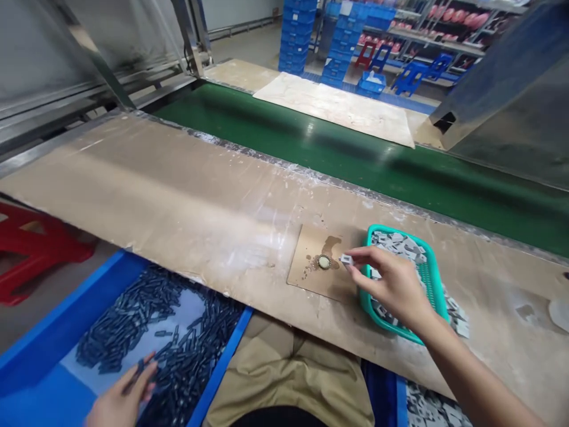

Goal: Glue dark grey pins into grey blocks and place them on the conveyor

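My right hand pinches a small light-grey piece between thumb and fingertips, beside a round cap-like dish on a stained cardboard sheet. Behind the hand stands a green basket holding many similar grey pieces. My left hand is over a blue bin of small dark parts. Its fingers are closed around a dark part.
Loose grey pieces lie right of the basket, and another bin of them is below the table edge. A green conveyor belt runs behind the brown tabletop. A red stool stands at left.
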A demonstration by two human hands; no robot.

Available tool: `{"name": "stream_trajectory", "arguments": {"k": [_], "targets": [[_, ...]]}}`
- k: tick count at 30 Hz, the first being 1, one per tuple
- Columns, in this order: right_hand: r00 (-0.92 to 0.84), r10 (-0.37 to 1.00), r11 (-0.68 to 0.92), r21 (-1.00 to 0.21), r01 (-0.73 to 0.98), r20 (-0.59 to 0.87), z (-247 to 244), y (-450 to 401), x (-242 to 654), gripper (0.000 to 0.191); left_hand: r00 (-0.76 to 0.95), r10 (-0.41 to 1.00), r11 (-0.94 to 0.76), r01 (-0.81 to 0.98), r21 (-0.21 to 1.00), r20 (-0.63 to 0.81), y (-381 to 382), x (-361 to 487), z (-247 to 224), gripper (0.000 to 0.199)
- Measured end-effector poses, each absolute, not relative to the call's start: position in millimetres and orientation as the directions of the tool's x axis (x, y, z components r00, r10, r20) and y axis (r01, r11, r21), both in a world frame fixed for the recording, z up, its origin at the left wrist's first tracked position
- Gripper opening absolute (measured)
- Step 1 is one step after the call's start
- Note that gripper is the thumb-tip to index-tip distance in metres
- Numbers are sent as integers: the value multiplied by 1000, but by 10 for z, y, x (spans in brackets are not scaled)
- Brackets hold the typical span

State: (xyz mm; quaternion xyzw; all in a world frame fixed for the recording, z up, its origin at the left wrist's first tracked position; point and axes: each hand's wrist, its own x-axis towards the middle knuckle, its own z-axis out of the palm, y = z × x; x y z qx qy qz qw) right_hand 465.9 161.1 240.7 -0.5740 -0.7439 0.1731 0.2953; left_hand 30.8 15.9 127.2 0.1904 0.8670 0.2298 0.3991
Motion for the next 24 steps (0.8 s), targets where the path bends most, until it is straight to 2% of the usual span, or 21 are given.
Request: {"name": "stream_trajectory", "arguments": {"k": [2,4,8,13,15,18,21,24], "targets": [[-229,941,330,-521,787,249,2288,1727,4575,14,-465,566,734,-93,673,-681,294,432,1400,45],[-271,933,355,-486,799,236,2194,1782,4545,16,-330,617,654,-289,699,-714,441,635,1549,53],[-306,931,365,-467,806,199,2098,1776,4563,24,-44,645,654,-485,580,-763,643,1072,1804,45],[-337,928,371,-460,807,158,2028,1779,4572,29,168,697,651,-557,516,-697,848,1501,1944,27],[-343,927,373,-458,807,149,2007,1794,4565,30,201,712,644,-568,512,-673,949,1676,1952,27],[-325,935,350,-490,799,139,2023,1800,4563,30,154,757,577,-615,538,-635,1082,1965,1934,31],[-234,966,252,-594,764,109,2116,1774,4567,26,145,795,522,-658,542,-590,1176,2253,1919,30],[-81,996,79,-738,670,33,2249,1723,4549,24,170,825,498,-671,550,-539,1256,2490,1924,28]]}}
